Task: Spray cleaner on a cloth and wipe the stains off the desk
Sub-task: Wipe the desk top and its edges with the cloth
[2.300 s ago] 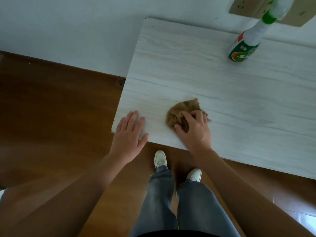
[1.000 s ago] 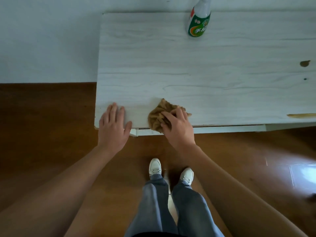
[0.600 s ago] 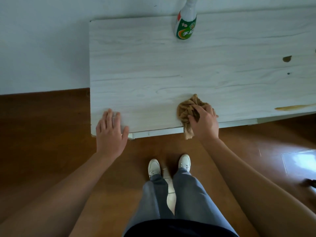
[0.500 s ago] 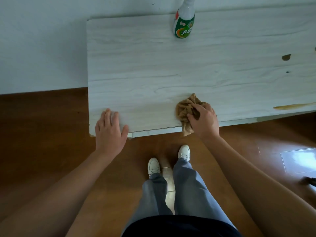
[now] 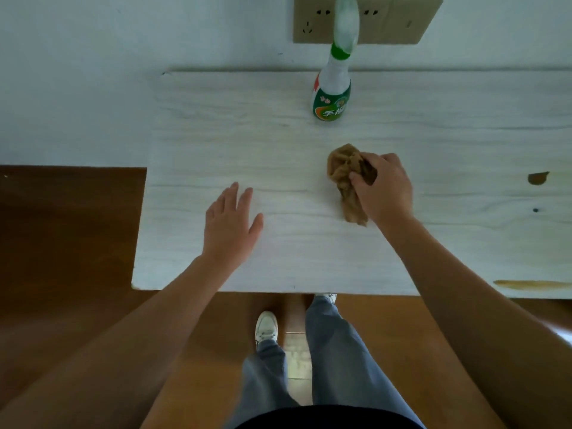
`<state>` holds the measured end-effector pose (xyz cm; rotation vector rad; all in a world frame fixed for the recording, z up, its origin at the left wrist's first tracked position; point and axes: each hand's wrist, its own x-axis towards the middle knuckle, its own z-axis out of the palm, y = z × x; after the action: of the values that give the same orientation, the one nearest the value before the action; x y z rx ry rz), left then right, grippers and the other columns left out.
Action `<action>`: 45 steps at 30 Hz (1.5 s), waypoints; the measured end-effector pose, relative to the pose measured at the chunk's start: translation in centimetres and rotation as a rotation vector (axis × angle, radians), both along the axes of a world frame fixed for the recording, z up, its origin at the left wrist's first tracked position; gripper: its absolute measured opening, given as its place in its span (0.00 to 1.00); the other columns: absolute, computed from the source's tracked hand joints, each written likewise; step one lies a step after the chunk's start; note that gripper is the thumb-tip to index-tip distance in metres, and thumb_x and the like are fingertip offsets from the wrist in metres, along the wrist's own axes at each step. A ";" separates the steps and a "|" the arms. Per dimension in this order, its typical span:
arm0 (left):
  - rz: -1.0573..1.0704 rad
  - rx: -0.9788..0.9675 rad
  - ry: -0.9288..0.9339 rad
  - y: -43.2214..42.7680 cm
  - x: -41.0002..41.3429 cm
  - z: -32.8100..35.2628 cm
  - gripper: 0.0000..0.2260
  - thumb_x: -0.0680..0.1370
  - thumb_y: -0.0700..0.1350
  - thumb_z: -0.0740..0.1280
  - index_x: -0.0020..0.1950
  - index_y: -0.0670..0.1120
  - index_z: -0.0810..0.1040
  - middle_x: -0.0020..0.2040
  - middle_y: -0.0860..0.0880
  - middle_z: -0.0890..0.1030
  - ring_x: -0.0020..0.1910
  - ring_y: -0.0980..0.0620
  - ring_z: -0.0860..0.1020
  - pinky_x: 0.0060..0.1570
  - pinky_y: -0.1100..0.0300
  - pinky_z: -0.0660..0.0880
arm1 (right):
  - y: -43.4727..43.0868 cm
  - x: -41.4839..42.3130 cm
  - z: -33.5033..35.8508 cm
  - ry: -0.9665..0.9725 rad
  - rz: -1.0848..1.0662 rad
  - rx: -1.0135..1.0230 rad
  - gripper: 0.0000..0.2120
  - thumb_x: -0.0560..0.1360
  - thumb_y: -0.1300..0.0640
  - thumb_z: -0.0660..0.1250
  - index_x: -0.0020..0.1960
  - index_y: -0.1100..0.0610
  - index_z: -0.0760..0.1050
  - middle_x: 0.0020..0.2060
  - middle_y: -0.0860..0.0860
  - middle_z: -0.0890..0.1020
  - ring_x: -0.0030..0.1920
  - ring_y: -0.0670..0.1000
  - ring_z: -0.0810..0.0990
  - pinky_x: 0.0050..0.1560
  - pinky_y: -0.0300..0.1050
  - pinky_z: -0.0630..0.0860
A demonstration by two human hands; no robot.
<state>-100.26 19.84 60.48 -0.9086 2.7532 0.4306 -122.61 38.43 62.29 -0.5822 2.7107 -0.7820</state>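
My right hand (image 5: 382,188) grips a crumpled brown cloth (image 5: 345,171) over the middle of the pale wood-grain desk (image 5: 216,134); a tail of the cloth hangs below my fist. My left hand (image 5: 230,226) lies flat with straight fingers on the desk, to the left of the cloth. A white and green spray bottle (image 5: 332,94) stands upright at the back of the desk. Brown stains show at the right: a blot (image 5: 538,178), a small dot (image 5: 535,210) and a long streak (image 5: 532,284) near the front edge.
The desk stands against a pale wall with a tan socket panel (image 5: 312,23) behind the bottle. The desk's left edge drops to a brown wooden floor (image 5: 68,243). My legs and a white shoe (image 5: 266,328) are below the front edge.
My right hand with the cloth has moved away from the front edge toward the middle of the desk. My left hand has left the front corner and moved further onto the desktop.
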 end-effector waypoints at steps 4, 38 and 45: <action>0.018 -0.026 -0.035 0.2 -3.4 -0.5 0.28 0.84 0.57 0.56 0.81 0.45 0.61 0.82 0.40 0.59 0.81 0.39 0.58 0.77 0.43 0.59 | -0.6 -4.9 -0.4 0.021 0.025 0.033 0.21 0.77 0.47 0.67 0.69 0.48 0.74 0.58 0.51 0.74 0.58 0.54 0.75 0.52 0.45 0.71; -0.177 -0.103 0.104 -7.4 -0.5 -4.0 0.25 0.84 0.57 0.56 0.77 0.45 0.70 0.80 0.41 0.65 0.80 0.41 0.63 0.73 0.41 0.68 | -21.6 -5.3 -0.8 -0.119 0.129 -0.342 0.33 0.65 0.41 0.76 0.66 0.48 0.72 0.54 0.43 0.78 0.54 0.46 0.77 0.52 0.40 0.73; -0.163 -0.088 0.063 -7.1 -0.1 -4.8 0.28 0.85 0.59 0.53 0.82 0.47 0.60 0.83 0.42 0.57 0.83 0.43 0.54 0.79 0.42 0.60 | -30.0 -0.7 -1.0 -0.089 0.258 -0.368 0.31 0.65 0.43 0.76 0.64 0.49 0.73 0.56 0.46 0.79 0.54 0.48 0.78 0.52 0.48 0.78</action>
<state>-100.40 12.79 55.69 -0.6924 2.8954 0.3167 -123.30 8.41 61.33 -0.9286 2.3587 -1.2092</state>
